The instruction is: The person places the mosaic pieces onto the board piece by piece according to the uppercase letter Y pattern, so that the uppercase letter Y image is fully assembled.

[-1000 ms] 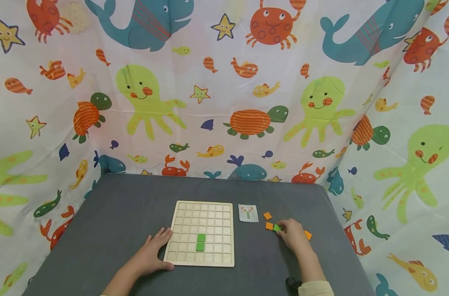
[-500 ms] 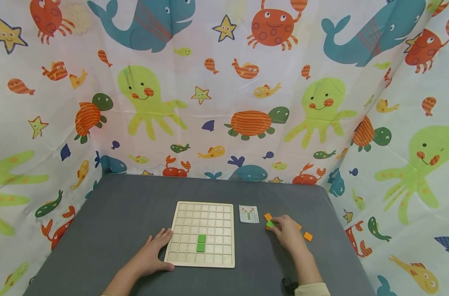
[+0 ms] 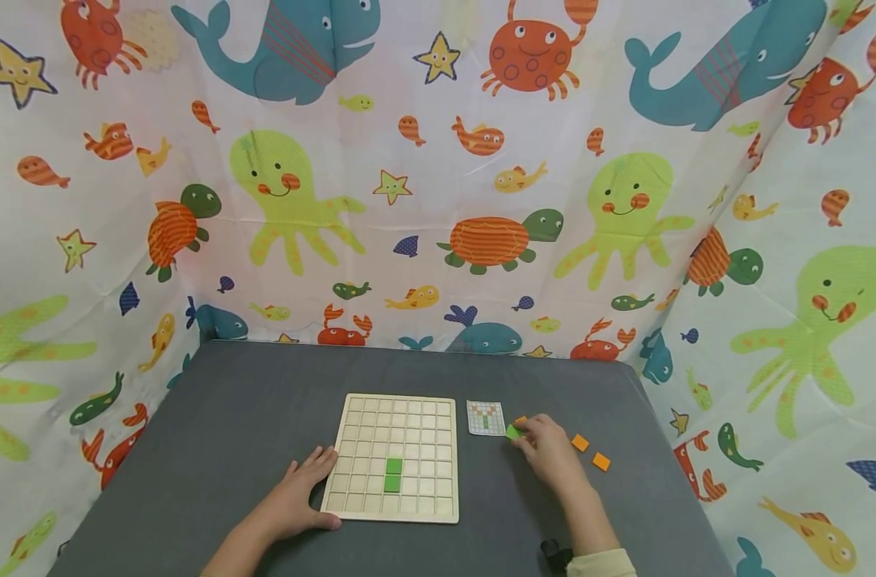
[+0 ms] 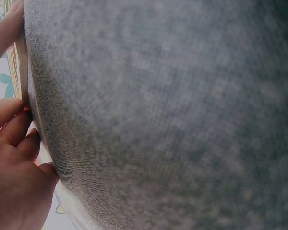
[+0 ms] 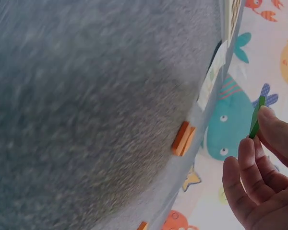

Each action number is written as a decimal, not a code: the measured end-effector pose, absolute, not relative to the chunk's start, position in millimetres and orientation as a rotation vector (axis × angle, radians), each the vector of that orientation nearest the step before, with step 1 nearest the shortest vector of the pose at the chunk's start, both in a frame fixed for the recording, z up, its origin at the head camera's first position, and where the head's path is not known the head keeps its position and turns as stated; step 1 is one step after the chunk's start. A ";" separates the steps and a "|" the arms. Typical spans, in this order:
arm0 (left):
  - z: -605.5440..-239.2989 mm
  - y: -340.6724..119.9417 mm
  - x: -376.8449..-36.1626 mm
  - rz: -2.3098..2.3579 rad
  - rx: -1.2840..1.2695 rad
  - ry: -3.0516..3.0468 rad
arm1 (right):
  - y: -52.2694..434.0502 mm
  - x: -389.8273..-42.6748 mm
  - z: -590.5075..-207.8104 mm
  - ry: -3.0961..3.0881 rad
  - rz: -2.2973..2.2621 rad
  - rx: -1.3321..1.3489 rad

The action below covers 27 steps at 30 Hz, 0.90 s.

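A pale wooden grid board lies on the grey table, with two green tiles set in its lower middle cells. My left hand rests flat on the table, its fingers against the board's left edge. My right hand pinches a green tile in its fingertips, just right of a small pattern card. In the right wrist view the green tile is held edge-on above the table.
Orange tiles lie right of my right hand; one more peeks out behind it, also seen as an orange tile. A sea-animal curtain closes in the table at the back and sides.
My right hand has lifted the green tile from among the orange tiles and carried it left, toward the pattern card. The left hand has not moved.
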State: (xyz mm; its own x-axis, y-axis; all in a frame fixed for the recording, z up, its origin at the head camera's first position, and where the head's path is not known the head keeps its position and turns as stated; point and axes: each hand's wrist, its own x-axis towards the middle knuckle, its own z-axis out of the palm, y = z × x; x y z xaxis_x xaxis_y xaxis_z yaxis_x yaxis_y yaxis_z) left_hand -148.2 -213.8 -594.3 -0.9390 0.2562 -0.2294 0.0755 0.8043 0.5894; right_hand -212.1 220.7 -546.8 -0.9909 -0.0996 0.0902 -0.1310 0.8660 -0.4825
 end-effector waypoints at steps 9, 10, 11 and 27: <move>-595.9 -212.6 -149.5 0.854 0.238 2.708 | 205.4 -211.0 -539.3 -2.960 0.847 0.232; -596.2 -212.4 -149.3 0.854 0.236 2.707 | 203.8 -211.1 -538.8 -2.956 0.858 0.241; -596.6 -212.3 -149.2 0.853 0.234 2.705 | 202.0 -211.2 -538.7 -2.954 0.865 0.249; -598.4 -216.4 -147.7 0.885 0.286 2.709 | 171.1 -215.9 -540.4 -2.925 0.848 0.407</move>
